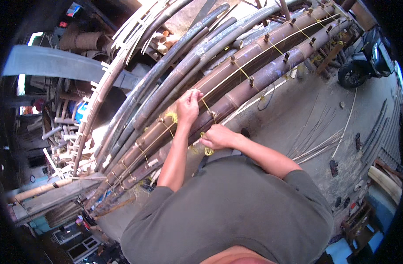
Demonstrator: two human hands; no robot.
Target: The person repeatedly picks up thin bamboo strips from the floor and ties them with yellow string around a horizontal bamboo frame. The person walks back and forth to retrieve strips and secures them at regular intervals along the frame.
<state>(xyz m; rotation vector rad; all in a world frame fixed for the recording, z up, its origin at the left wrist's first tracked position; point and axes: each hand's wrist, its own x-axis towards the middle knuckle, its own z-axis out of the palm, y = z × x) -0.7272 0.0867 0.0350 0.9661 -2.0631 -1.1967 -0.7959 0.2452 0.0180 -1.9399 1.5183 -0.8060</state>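
Two long brown bamboo poles lie side by side in front of me, joined at intervals by yellow cord looped round short pegs. Over the farther pole, my left hand is closed with fingertips pinched together; what they hold is too small to make out. A tuft of yellow string shows beside its wrist. My right hand is closed at the near side of the nearer pole, gripping yellow cord whose small coil hangs below the fingers. A thin pale strip runs lengthwise along the poles.
More curved bamboo poles lie beyond, and a slatted bamboo frame arches at left. A motorcycle stands at far right. Thin sticks and footwear lie on the concrete floor. Scrap wood is heaped at left.
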